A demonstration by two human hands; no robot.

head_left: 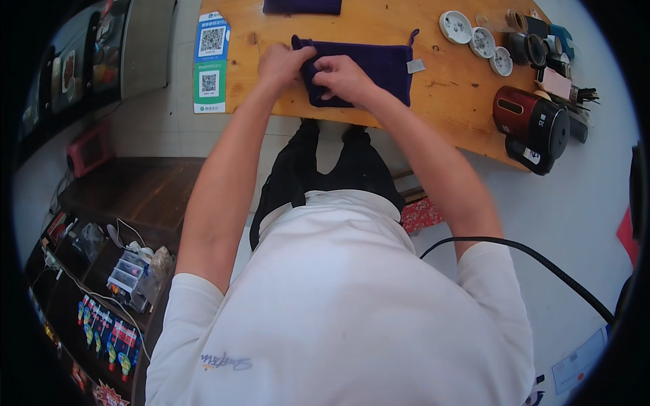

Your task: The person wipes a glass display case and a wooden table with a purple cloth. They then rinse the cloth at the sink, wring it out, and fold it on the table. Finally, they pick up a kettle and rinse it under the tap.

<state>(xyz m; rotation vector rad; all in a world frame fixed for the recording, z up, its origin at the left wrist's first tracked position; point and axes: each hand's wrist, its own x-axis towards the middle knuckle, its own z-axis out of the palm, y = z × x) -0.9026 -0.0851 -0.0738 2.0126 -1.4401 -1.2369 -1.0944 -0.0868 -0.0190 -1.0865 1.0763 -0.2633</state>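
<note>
A folded dark purple cloth (379,68) lies flat along the table's near edge. It has a small loop at its far right corner and a white tag on its right side. My left hand (283,65) is closed on the cloth's left edge, near the far left corner. Just to the right, my right hand (344,78) rests over the cloth's left part with its fingers bent in and closed on the fabric. The fingertips of both hands are partly hidden.
On the wooden table (460,101) are a second purple cloth (302,6), round white dishes (456,28), jars (527,49) and a red-and-black kettle (531,122). Printed code cards (211,62) line its left edge. A dark wooden shelf (128,189) stands at the left.
</note>
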